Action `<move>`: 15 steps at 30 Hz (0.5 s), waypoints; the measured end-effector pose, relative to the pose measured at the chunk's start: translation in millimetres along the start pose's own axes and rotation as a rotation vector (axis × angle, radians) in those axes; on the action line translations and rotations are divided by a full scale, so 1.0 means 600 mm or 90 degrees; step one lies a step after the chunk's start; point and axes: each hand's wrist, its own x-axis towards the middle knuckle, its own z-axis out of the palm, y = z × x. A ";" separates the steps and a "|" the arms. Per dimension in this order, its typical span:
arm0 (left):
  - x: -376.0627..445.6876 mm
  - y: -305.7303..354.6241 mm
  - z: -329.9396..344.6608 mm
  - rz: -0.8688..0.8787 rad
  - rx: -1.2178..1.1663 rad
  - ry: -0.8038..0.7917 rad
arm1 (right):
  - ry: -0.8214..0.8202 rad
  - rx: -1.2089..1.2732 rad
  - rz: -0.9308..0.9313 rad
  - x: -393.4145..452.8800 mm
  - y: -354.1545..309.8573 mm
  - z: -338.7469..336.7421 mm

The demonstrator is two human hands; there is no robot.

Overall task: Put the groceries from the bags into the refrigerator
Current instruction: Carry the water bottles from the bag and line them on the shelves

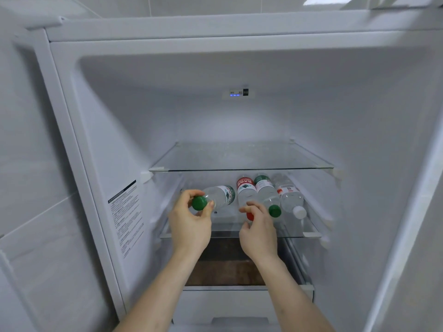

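Fridge shelf (311, 234); fingers (191, 195) round green-capped bottle (215, 196).

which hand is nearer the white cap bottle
Right. The right hand pinches the red cap two bottles left of the white cap bottle; the left hand grips a green cap farther left.

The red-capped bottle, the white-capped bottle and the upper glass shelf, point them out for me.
red-capped bottle (245, 191): head view, on its clear body just below the red label.
white-capped bottle (291, 201): head view, on its clear shoulder above the cap.
upper glass shelf (239, 169): head view, on its front edge.
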 end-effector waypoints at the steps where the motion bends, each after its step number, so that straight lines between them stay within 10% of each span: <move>1: 0.005 -0.007 0.005 0.001 0.010 -0.007 | -0.003 0.000 -0.001 0.000 0.001 0.001; 15: 0.035 -0.079 0.073 -0.093 0.175 -0.176 | -0.039 -0.002 -0.031 -0.004 0.012 0.006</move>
